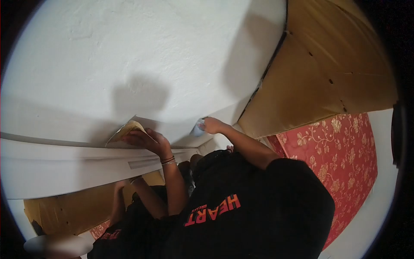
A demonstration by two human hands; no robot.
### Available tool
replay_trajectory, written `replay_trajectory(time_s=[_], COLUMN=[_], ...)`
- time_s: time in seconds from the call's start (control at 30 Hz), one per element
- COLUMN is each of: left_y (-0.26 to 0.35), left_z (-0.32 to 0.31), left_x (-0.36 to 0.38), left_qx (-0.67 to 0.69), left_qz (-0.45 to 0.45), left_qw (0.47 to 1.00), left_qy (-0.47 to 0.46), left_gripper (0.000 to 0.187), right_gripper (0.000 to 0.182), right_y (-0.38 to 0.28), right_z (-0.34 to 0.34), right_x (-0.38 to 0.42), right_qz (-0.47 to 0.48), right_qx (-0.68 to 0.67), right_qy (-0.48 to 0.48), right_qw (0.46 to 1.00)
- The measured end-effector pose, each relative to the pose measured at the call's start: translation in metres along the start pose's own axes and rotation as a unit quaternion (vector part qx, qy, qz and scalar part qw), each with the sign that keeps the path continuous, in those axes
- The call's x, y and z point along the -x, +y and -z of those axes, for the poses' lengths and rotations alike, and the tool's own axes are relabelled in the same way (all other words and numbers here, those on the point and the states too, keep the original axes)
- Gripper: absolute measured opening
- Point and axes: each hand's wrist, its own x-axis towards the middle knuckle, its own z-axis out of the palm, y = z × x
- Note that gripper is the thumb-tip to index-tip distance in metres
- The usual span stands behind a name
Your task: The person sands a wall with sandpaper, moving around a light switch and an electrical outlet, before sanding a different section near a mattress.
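My left hand (148, 141), with bracelets at the wrist, is closed on a curled sheet (132, 127) with a pale yellowish face, which looks like sandpaper. The sheet lies against the white wall (86, 56), just above a white ledge (51, 166). Farther right, my right hand (212, 125) grips a small light-blue piece (199, 128) close to the same wall; its kind does not show. My black shirt (258, 211) with orange-red lettering fills the lower middle.
Brown padded fabric panelling (327, 73) borders the wall at upper right. Below it is a red floral surface (340, 168). At lower left, a mirror-like surface reflects arms and a black shirt (129, 237). A blurred white shape (58, 246) sits in the lower left corner.
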Motion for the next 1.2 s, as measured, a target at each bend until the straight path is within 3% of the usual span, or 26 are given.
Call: replay_trajectory(time_s=[0.1, 0.17, 0.27, 0.33, 0.37, 0.43, 0.5, 0.53, 0.6, 0.67, 0.7, 0.73, 0.83, 0.87, 0.93, 1.03, 1.07, 1.17, 1.2], left_y=[-0.001, -0.003, -0.005, -0.002, -0.002, -0.001, -0.001, -0.004, -0.002, 0.001, -0.001, -0.005, -0.008, -0.008, -0.011, -0.017, -0.017, -0.012, -0.011], left_z=[-0.004, -0.001, -0.004, -0.006, -0.005, -0.003, -0.001, -0.001, -0.006, -0.004, -0.005, -0.008, -0.013, -0.013, -0.016, -0.019, -0.02, -0.018, -0.016], left_x=[0.003, 0.007, 0.01, 0.011, 0.01, 0.008, 0.014, 0.016, 0.008, 0.014, 0.019, 0.024, 0.032, 0.035, 0.04, 0.053, 0.056, 0.06, 0.058], left_qx=[-0.021, -0.02, -0.018, -0.009, -0.002, -0.008, -0.01, -0.013, -0.01, -0.03, -0.029, -0.033, -0.026, -0.016, -0.026, -0.024, -0.014, -0.027, -0.048], left_qz=[-0.02, 0.008, 0.002, 0.007, 0.009, 0.015, 0.022, 0.01, -0.01, -0.003, -0.003, 0.003, 0.012, 0.018, 0.029, 0.049, 0.062, 0.09, 0.074], left_qw=[1.0, 0.999, 1.0, 1.0, 1.0, 1.0, 0.999, 1.0, 1.0, 0.999, 0.999, 0.999, 0.999, 0.999, 0.998, 0.995, 0.992, 0.986, 0.984], left_qy=[0.011, -0.027, -0.017, -0.015, -0.011, -0.013, -0.021, -0.019, -0.006, -0.014, -0.018, -0.024, -0.028, -0.034, -0.047, -0.086, -0.106, -0.139, -0.157], left_gripper=[0.059, 0.059, 0.06, 0.06, 0.06, 0.06, 0.06, 0.061, 0.062, 0.061, 0.061, 0.061, 0.06, 0.06, 0.059, 0.059, 0.058, 0.059, 0.059], right_gripper=[0.045, 0.043, 0.042, 0.043, 0.043, 0.043, 0.043, 0.043, 0.045, 0.046, 0.044, 0.041, 0.037, 0.04, 0.047, 0.043, 0.044, 0.048, 0.05], right_y=[0.047, -0.003, -0.056, -0.062, -0.048, 0.006, 0.034, 0.026, -0.03, -0.098, -0.113, -0.138, -0.13, -0.124, -0.065, 0.021, 0.037, 0.045, 0.013], right_z=[-0.011, 0.047, 0.098, 0.101, 0.086, 0.036, 0.016, 0.03, 0.08, 0.14, 0.148, 0.174, 0.187, 0.17, 0.114, 0.04, 0.044, 0.091, 0.127], right_x=[-0.009, 0.005, 0.032, 0.04, 0.034, 0.011, 0.004, 0.007, 0.024, 0.057, 0.058, 0.077, 0.07, 0.065, 0.03, 0.012, 0.018, 0.031, 0.048], right_qz=[-0.002, 0.011, 0.035, 0.042, 0.044, 0.031, 0.002, -0.023, 0.071, 0.109, 0.197, 0.18, 0.147, 0.159, 0.134, 0.069, -0.039, -0.006, -0.034], right_qx=[0.0, 0.037, -0.058, -0.139, -0.137, -0.007, -0.007, -0.005, 0.042, -0.131, -0.318, -0.377, -0.336, -0.366, -0.168, -0.014, -0.009, -0.077, -0.084], right_qy=[0.02, -0.054, -0.041, 0.063, 0.063, 0.076, 0.03, -0.013, -0.002, 0.041, 0.106, 0.115, 0.059, 0.053, 0.036, 0.047, 0.026, 0.086, 0.042], right_qw=[1.0, 0.998, 0.997, 0.987, 0.988, 0.997, 1.0, 1.0, 0.997, 0.985, 0.921, 0.901, 0.929, 0.916, 0.976, 0.996, 0.999, 0.993, 0.995])
